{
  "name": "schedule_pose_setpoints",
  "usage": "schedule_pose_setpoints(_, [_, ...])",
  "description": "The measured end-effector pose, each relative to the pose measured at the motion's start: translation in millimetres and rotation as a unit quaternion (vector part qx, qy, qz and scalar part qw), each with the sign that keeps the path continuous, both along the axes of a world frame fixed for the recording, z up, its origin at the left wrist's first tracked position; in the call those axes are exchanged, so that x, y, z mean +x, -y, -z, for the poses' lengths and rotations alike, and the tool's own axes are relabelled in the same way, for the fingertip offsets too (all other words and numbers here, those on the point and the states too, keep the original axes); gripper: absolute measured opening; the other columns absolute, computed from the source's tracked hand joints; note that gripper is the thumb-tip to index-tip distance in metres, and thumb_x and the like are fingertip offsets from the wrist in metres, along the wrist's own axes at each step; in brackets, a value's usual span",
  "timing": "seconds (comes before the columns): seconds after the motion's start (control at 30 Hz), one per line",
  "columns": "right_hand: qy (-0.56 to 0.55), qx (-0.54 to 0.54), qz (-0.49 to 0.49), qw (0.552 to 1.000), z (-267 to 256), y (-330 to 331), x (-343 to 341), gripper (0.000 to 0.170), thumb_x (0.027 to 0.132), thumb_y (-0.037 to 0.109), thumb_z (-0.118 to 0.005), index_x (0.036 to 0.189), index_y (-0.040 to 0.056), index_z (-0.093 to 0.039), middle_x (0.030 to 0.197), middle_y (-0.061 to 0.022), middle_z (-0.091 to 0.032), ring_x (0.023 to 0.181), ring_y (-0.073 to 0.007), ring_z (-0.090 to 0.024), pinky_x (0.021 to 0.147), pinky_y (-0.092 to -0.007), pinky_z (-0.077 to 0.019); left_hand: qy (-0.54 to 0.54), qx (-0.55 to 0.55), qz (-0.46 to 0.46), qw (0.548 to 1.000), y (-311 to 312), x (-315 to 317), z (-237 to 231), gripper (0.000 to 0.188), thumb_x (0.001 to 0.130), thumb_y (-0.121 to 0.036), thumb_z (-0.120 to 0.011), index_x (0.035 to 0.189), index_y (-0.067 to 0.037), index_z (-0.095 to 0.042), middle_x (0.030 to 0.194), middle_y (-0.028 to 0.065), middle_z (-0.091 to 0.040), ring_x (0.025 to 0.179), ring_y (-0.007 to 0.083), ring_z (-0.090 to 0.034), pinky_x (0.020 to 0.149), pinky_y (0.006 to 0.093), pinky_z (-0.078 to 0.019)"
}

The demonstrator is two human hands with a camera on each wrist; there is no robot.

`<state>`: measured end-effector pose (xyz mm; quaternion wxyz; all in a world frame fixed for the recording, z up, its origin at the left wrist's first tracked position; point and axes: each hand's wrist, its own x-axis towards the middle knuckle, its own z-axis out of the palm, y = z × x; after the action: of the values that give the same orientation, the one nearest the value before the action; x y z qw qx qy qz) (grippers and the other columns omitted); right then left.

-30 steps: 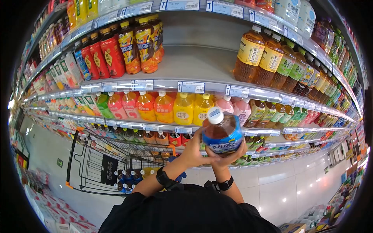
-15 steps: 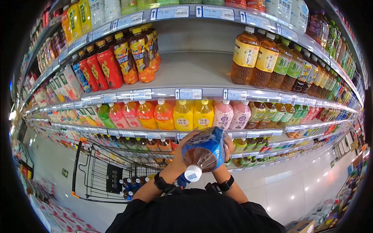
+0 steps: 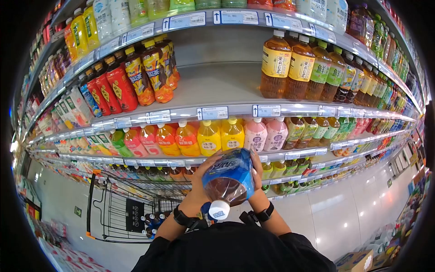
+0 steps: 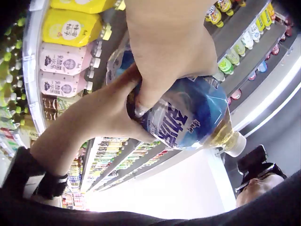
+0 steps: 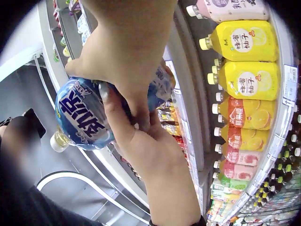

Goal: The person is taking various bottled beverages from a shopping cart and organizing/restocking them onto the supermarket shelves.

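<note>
A large bottle [image 3: 229, 181] of dark drink, with a blue label and white cap, is held between both hands in front of the chest. It is tilted, its cap pointing back toward the body in the head view. My left hand [image 3: 198, 183] grips its left side, and my right hand [image 3: 257, 174] grips the right side. In the left wrist view the thumbs meet near the label of the bottle [image 4: 188, 115]. The right wrist view shows fingers wrapped about the bottle [image 5: 82, 113], covering part of the label.
Ahead stands a drinks shelf [image 3: 213, 86] with a wide gap between red and orange bottles [image 3: 156, 75] and amber tea bottles [image 3: 275, 65]. Yellow bottles [image 3: 209, 137] and pink ones line the tier below. A wire shopping cart [image 3: 108, 213] holding several dark bottles [image 3: 153, 221] is at the lower left.
The bottle has tipped over in both hands: its cap, earlier pointing up toward the shelf, now points down toward the body. Both hands have come lower and a little left.
</note>
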<state>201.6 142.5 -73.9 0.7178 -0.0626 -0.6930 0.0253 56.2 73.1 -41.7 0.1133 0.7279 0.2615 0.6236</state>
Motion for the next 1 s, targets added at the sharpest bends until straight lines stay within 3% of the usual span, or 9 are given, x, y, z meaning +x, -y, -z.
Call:
schedule_pose_setpoints(0.1, [0.123,-0.204,-0.100,0.966,2.8,-5.3,23.7,0.057,0.087,0.039,-0.042,0.132,0.0057,-0.035,0.136,-0.0243,-0.035,0.126,-0.0448,-0.031,0.104,-0.0542,-0.0208,-0.096,0.097,-0.066,0.988,-5.8,-12.0,-0.1,0.068,0.069,-0.014,-0.075,0.124,-0.009,-0.035,0.119,0.0185,-0.049,0.114,0.0420,-0.049,0.092,0.0493,-0.0421])
schedule_pose_setpoints(0.17, [0.045,-0.256,-0.215,0.941,14.2,-2.8,19.2,0.065,0.087,0.047,-0.032,0.135,0.0034,-0.036,0.139,-0.0251,-0.031,0.131,-0.0417,-0.025,0.106,-0.0512,-0.0155,-0.169,0.174,-0.118,0.963,1.4,-9.3,-23.9,0.059,0.072,-0.012,-0.069,0.120,-0.008,-0.035,0.117,0.0182,-0.050,0.109,0.0426,-0.052,0.086,0.0497,-0.0465])
schedule_pose_setpoints(0.2, [0.047,-0.245,-0.213,0.945,12.7,-1.8,19.6,0.065,0.087,0.047,-0.032,0.135,0.0040,-0.035,0.139,-0.0250,-0.031,0.131,-0.0411,-0.025,0.106,-0.0512,-0.0158,-0.186,0.197,-0.137,0.953,3.8,-7.3,-31.5,0.049,0.074,-0.008,-0.064,0.114,-0.009,-0.036,0.114,0.0183,-0.052,0.106,0.0431,-0.054,0.079,0.0492,-0.0501])
schedule_pose_setpoints(0.33, [0.059,-0.152,-0.153,0.975,-14.6,4.2,24.7,0.063,0.086,0.046,-0.034,0.131,0.0020,-0.038,0.134,-0.0248,-0.038,0.127,-0.0409,-0.033,0.106,-0.0538,-0.0175,-0.176,0.210,-0.132,0.953,8.6,-6.5,-37.5,0.043,0.078,-0.006,-0.061,0.113,-0.008,-0.036,0.112,0.0197,-0.053,0.105,0.0436,-0.054,0.081,0.0487,-0.0498])
schedule_pose_setpoints(0.47, [0.029,-0.088,-0.085,0.992,-38.6,16.2,22.0,0.056,0.080,0.036,-0.051,0.121,-0.0006,-0.045,0.124,-0.0236,-0.046,0.118,-0.0401,-0.043,0.103,-0.0564,-0.0238,0.007,0.092,-0.004,0.996,11.1,1.0,-36.4,0.034,0.085,-0.014,-0.058,0.115,-0.008,-0.041,0.117,0.0203,-0.053,0.111,0.0404,-0.051,0.092,0.0465,-0.0441])
schedule_pose_setpoints(0.57, [0.021,-0.073,-0.041,0.996,-58.4,31.6,24.2,0.051,0.075,0.029,-0.059,0.115,0.0003,-0.048,0.119,-0.0237,-0.048,0.111,-0.0386,-0.048,0.101,-0.0581,-0.0270,0.163,-0.202,0.078,0.963,40.5,-1.6,-61.9,0.033,0.085,-0.014,-0.058,0.115,-0.008,-0.044,0.117,0.0198,-0.053,0.111,0.0376,-0.051,0.093,0.0444,-0.0439])
schedule_pose_setpoints(0.8, [-0.063,-0.067,-0.144,0.985,-61.0,30.6,5.3,0.066,0.072,0.021,-0.070,0.126,0.0049,-0.035,0.123,-0.0258,-0.045,0.112,-0.0389,-0.048,0.097,-0.0530,-0.0329,0.311,-0.262,0.201,0.891,43.5,-18.1,-58.8,0.035,0.085,-0.014,-0.059,0.116,-0.008,-0.044,0.117,0.0194,-0.053,0.112,0.0364,-0.051,0.093,0.0437,-0.0440])
schedule_pose_setpoints(0.87, [0.015,-0.036,-0.235,0.971,-71.6,25.5,0.9,0.069,0.071,0.024,-0.072,0.126,0.0058,-0.036,0.124,-0.0266,-0.045,0.113,-0.0401,-0.047,0.096,-0.0514,-0.0338,0.324,-0.274,0.218,0.879,45.4,-20.3,-54.8,0.036,0.084,-0.014,-0.060,0.116,-0.008,-0.044,0.117,0.0193,-0.053,0.112,0.0361,-0.051,0.093,0.0436,-0.0440])
schedule_pose_setpoints(1.0, [-0.017,-0.022,-0.249,0.968,-77.9,39.4,-13.7,0.078,0.065,0.037,-0.075,0.125,0.0030,-0.037,0.122,-0.0259,-0.046,0.113,-0.0399,-0.047,0.094,-0.0498,-0.0349,0.335,-0.299,0.247,0.859,50.7,-21.1,-50.9,0.037,0.084,-0.014,-0.060,0.117,-0.008,-0.044,0.117,0.0191,-0.053,0.112,0.0354,-0.051,0.093,0.0432,-0.0441])
